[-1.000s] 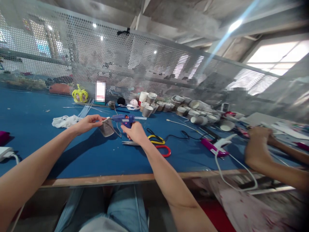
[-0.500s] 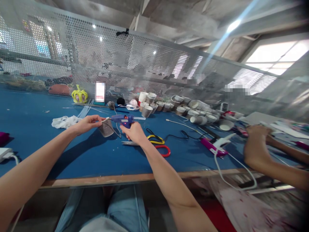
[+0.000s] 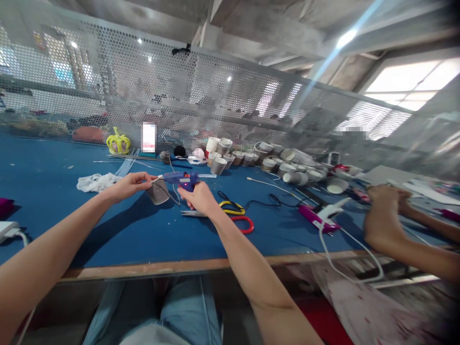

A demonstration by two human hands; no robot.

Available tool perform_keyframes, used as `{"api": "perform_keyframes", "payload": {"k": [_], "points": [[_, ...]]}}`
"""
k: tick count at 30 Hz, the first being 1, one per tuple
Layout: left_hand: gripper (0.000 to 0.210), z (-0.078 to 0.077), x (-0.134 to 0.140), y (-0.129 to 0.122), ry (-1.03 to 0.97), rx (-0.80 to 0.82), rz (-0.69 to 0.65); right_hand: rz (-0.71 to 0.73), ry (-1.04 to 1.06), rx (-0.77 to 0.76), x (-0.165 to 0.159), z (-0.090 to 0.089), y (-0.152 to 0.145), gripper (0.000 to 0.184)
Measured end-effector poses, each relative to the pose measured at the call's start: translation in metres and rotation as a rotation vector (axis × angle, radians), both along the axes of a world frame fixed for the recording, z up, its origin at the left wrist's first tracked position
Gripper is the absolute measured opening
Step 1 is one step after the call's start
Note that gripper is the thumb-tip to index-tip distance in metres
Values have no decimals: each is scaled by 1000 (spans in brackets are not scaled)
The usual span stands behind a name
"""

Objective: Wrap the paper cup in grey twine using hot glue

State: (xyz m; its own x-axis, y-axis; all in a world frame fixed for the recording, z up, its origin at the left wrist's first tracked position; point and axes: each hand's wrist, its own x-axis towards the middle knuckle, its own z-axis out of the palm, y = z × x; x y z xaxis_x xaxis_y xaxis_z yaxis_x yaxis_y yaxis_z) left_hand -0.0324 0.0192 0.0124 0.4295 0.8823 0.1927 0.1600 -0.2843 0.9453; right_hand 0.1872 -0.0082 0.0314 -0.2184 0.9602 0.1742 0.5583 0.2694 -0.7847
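My left hand [image 3: 134, 184] pinches the rim of a small grey cup [image 3: 158, 193], held tilted above the blue table. Wrapped round the handle of a blue glue gun [image 3: 182, 178] is my right hand [image 3: 200, 197]. The gun's nozzle points left and lies at the cup's rim; whether it touches I cannot tell. A clear glue stick [image 3: 207, 176] sticks out of the gun's back end. Under my right wrist lie scissors [image 3: 196, 213] with a yellow and a red handle loop. A white cloth-like bundle [image 3: 95, 182] rests left of my left hand.
Many grey cups [image 3: 287, 168] stand along the back by a perforated metal screen [image 3: 223, 91]. A phone [image 3: 148, 136] leans beside a yellow crown-shaped piece [image 3: 118, 143]. At right lie a purple glue gun [image 3: 316, 219] with a white cord and a co-worker's arms [image 3: 383, 220].
Almost nothing differs. My left hand holds the cup in the same spot, with the glue gun still at its rim; the cup sits very slightly lower.
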Motion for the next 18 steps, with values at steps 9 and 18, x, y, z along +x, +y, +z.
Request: {"api": "perform_keyframes", "payload": {"k": [9,18], "points": [[26,3,2,-3,21,2,7,-65,-34,26,3,-5,9,22],[24,2,1,-2,4,15,-7,22,90,-29,5,5,1,23]]}}
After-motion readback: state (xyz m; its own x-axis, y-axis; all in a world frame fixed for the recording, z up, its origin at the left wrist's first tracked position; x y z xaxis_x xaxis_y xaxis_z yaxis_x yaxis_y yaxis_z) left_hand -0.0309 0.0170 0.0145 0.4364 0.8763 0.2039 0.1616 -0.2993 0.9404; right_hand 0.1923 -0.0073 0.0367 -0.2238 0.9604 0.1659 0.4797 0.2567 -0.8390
